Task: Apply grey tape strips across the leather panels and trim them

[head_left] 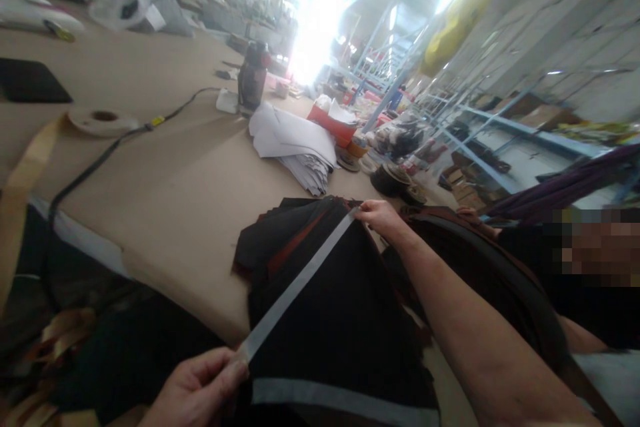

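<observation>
Tan table (175,200); 2 hands (200,383) (376,216) hold grey strip (301,282).

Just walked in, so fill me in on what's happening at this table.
A person holds a gray strip straight across black fabric, its near end pinched in the left hand and its far end in the right hand. A second gray strip lies along the fabric's near edge. White sheets lie on the table beyond the fabric. Another person is at the right.
</observation>
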